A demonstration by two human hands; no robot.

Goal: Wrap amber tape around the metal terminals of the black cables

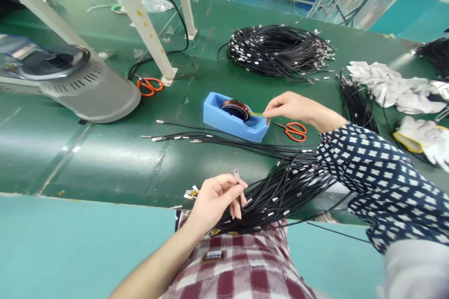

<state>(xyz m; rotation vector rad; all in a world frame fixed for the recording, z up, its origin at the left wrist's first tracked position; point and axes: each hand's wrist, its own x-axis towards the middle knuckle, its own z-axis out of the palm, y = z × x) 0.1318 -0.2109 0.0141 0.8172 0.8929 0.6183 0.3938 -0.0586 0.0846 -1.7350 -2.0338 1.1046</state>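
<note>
My left hand (220, 198) pinches a thin black cable just below its small metal connector (236, 175), which points upward. Under and beside that hand, a thick bundle of black cables (291, 187) with white-tagged ends lies along the table's near edge and over the lap. With closed fingertips, my right hand (286, 106) grips the free end of a strip of amber tape (257, 113). The strip runs from a brown tape roll (235, 108) seated in a blue tape dispenser (228, 123). Orange-handled scissors (295, 131) lie just right of the dispenser.
Behind the dispenser sits a large coil of black cables (277, 51). White gloves (393, 84) and more cables (358, 103) are at right. A grey machine (91, 84), a second orange-handled pair of scissors (150, 86) and white posts (140, 21) stand on the left.
</note>
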